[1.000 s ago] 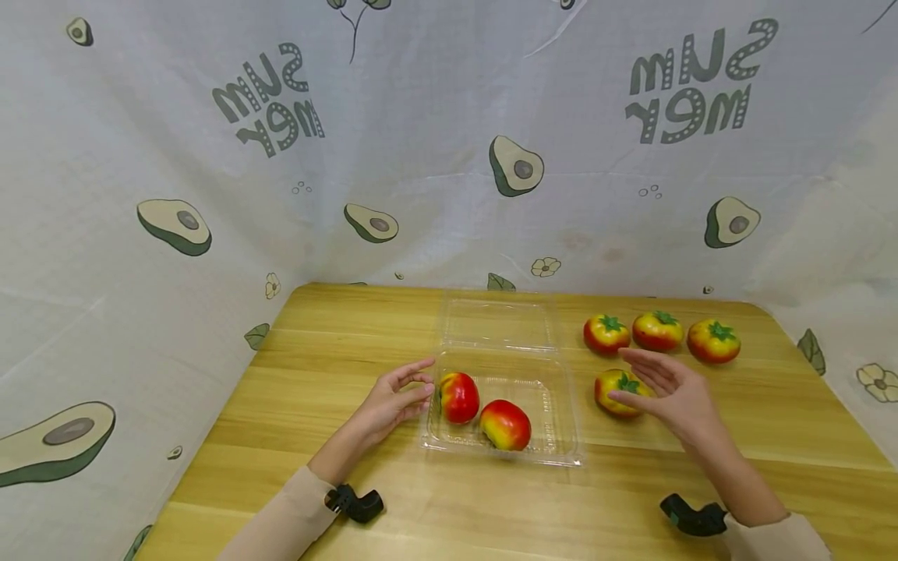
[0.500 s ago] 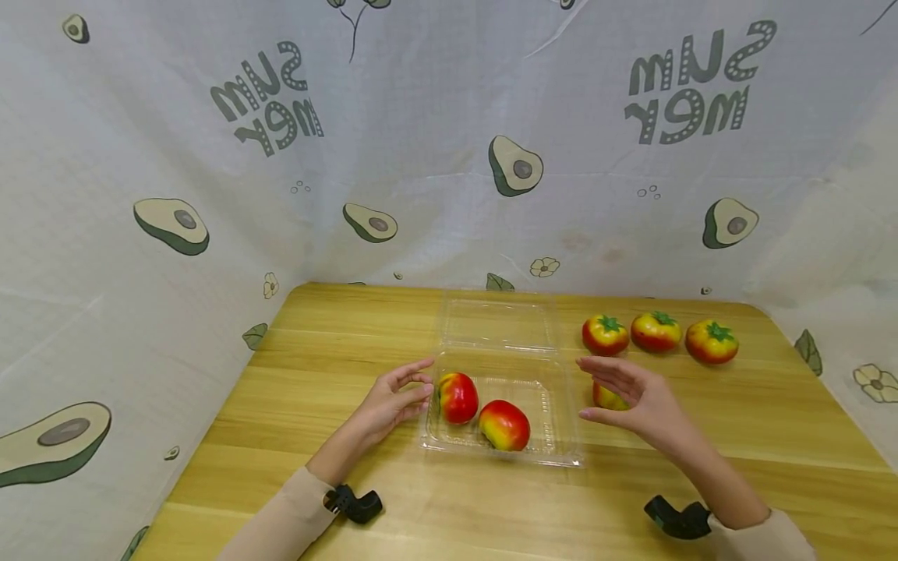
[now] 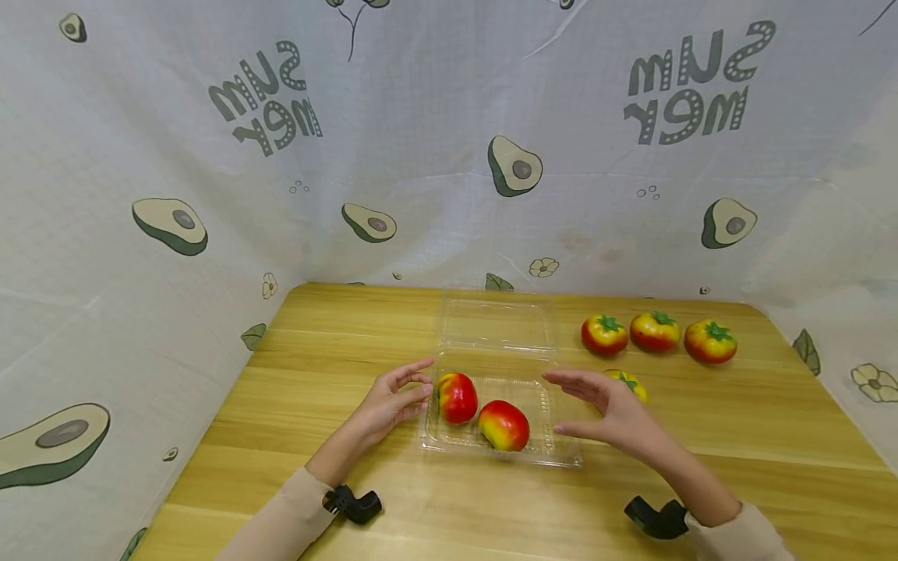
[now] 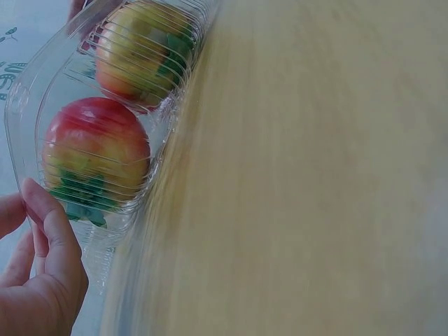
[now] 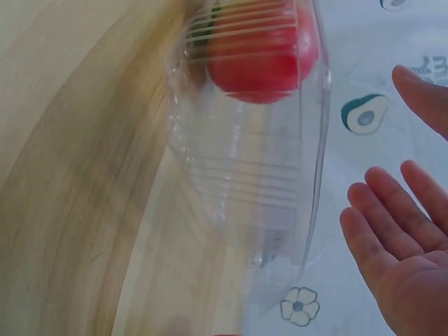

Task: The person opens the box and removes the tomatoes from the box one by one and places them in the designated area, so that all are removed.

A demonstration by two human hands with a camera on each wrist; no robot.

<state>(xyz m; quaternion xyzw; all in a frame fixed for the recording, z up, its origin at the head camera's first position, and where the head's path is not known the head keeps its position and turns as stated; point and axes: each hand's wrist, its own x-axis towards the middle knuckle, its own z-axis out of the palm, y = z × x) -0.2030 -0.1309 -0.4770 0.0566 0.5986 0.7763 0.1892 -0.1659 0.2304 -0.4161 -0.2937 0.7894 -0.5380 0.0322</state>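
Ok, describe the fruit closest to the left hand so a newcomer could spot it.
On the wooden table sits a clear open container. In it, the left fruit, red and yellow, lies beside the left hand. Its yellow end faces that hand, whereas the other fruit inside lies nearer the front edge.

A clear plastic box (image 3: 528, 392) lies open on the worktop (image 3: 449, 518), its lid (image 3: 498, 323) at twelve o'clock. Inside, one red-and-yellow fruit (image 3: 457, 398) lies sideways at nine, a second fruit (image 3: 503, 425) at six. Outside, three green-capped fruits (image 3: 655, 335) sit at two; a partly hidden fourth fruit (image 3: 634, 384), towards three.
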